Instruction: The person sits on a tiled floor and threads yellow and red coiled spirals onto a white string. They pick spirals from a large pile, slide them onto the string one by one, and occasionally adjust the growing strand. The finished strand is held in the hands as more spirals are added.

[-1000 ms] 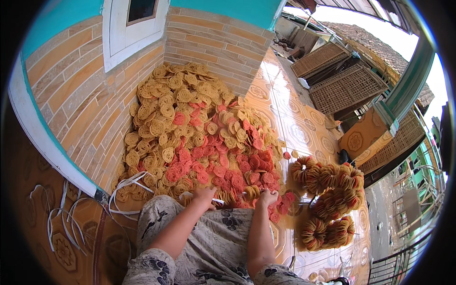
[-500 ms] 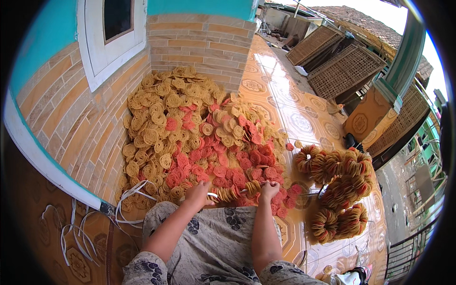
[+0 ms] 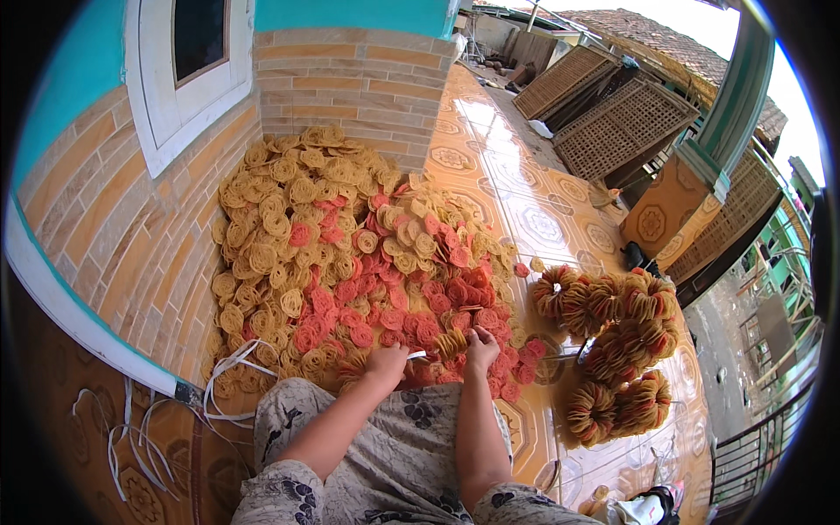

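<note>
In my lap, at the near edge of a big heap of round, lacy, coiled crackers point(image 3: 271, 254), I hold a white plastic strip point(image 3: 417, 355). My left hand point(image 3: 387, 362) is closed on the strip, a short length of which shows at its fingertips. A small stack of yellow crackers point(image 3: 451, 344) hangs threaded between my hands. My right hand point(image 3: 481, 349) pinches at the far end of that stack; its fingertips partly hide what they grip. More yellow crackers point(image 3: 353, 365) lie close to the left side of my left hand. Red and yellow pieces are mixed in the heap.
To the right, several finished-looking rings of strung crackers point(image 3: 591, 413) lie on the shiny tiled floor point(image 3: 547, 214). Loose white strips point(image 3: 140, 437) trail at the left. A tiled wall point(image 3: 350, 87) backs the heap. Woven racks point(image 3: 626, 127) lean outside, beyond a pillar point(image 3: 661, 214).
My left hand has moved right, closer to my right hand. The cracker stack between them is shorter, and crackers now show left of my left hand. The whole view has shifted slightly.
</note>
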Available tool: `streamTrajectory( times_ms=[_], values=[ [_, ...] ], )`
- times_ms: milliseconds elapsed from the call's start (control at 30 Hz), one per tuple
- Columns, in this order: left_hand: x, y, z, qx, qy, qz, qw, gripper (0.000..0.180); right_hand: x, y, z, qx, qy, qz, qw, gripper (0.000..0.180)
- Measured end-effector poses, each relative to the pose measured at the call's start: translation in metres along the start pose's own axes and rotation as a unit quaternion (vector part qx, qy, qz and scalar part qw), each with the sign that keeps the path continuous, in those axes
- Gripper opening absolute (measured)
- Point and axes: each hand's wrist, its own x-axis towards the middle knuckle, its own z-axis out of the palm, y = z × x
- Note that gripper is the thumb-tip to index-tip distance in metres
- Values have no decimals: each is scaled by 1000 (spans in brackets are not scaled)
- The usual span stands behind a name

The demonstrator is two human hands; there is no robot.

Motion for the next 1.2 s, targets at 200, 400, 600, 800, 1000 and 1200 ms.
streamTrajectory(
  times_ms=[200,400,600,800,1000,1200],
  values=[
    [-21,-22,-29,-108,39,-23,993,52,-39,-53,16,110,-129,-90,981,10],
    [-49,-67,-59,-638,266,-96,716,34,-89,-117,24,139,-215,-213,943,4],
    [-68,-133,-22,-825,389,-323,254,33,-105,-185,12,-29,-208,-294,932,5],
    [-32,-131,38,-838,322,-386,211,31,-121,-253,12,-18,-212,-418,883,10],
    [-26,-87,36,-865,245,-330,288,33,-128,-283,5,-49,-219,-442,869,13],
    [-47,-42,-65,-726,269,-84,628,33,-127,-276,7,-110,-230,-447,858,9]
  ],
)
